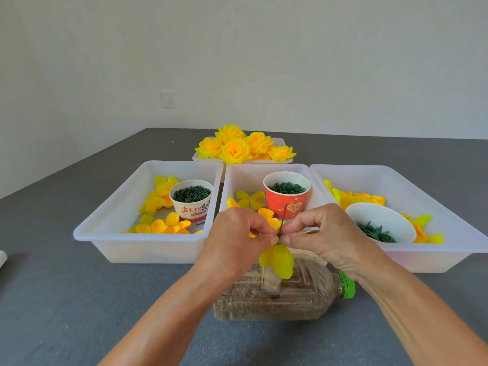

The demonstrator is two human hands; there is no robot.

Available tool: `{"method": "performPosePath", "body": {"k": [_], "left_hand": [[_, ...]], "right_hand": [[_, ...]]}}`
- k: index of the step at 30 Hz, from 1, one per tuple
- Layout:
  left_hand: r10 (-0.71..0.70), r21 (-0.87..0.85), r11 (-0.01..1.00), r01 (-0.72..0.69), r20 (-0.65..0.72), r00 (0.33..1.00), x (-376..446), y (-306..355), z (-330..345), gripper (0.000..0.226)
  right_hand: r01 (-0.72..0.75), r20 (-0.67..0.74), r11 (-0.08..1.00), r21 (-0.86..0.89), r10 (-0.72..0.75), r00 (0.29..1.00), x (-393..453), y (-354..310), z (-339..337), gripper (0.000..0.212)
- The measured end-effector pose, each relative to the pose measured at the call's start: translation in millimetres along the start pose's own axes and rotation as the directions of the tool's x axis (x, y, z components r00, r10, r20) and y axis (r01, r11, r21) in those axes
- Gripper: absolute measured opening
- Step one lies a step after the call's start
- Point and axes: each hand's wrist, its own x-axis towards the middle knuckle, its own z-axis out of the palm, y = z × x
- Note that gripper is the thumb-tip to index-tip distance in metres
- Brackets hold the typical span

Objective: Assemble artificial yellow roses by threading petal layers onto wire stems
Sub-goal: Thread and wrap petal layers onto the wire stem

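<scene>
A thin dark wire stem (283,219) stands upright between my two hands, with a yellow petal layer (280,260) hanging folded below my fingertips. My left hand (237,241) pinches the petal layer at the stem from the left. From the right, my right hand (322,233) pinches the same spot, thumb and forefinger closed on the stem. Both hands hover above a sand-filled plastic bottle (285,294) lying on its side with a green cap.
Three white trays (158,249) hold loose yellow petals (161,225) and cups: green pins (190,194), green rings (286,188) and green sepals (376,232). Finished yellow roses (239,146) lie on a far tray. The grey table (79,299) extends all round.
</scene>
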Motion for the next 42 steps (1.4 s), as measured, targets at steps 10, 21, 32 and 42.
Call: {"method": "performPosePath", "body": {"k": [10, 21, 32, 42], "left_hand": [[-0.108, -0.056, 0.993, 0.106, -0.046, 0.993, -4, -11, 5, 0.010], [-0.284, -0.405, 0.866, 0.293, 0.084, 0.955, -2, 0, 8, 0.017], [-0.461, -0.503, 0.694, 0.514, 0.237, 0.855, 5, 2, 5, 0.010], [-0.468, -0.525, 0.686, 0.504, 0.212, 0.858, 6, 3, 10, 0.026]], "right_hand": [[-0.024, -0.047, 0.980, 0.200, 0.034, 0.998, -5, 15, 7, 0.006], [0.029, -0.059, 0.996, 0.086, -0.024, 0.998, -1, 13, 9, 0.011], [-0.027, -0.023, 0.963, 0.267, 0.034, 0.999, -3, 18, 8, 0.025], [0.041, -0.093, 0.948, 0.314, -0.012, 0.996, -4, 20, 19, 0.032]]}}
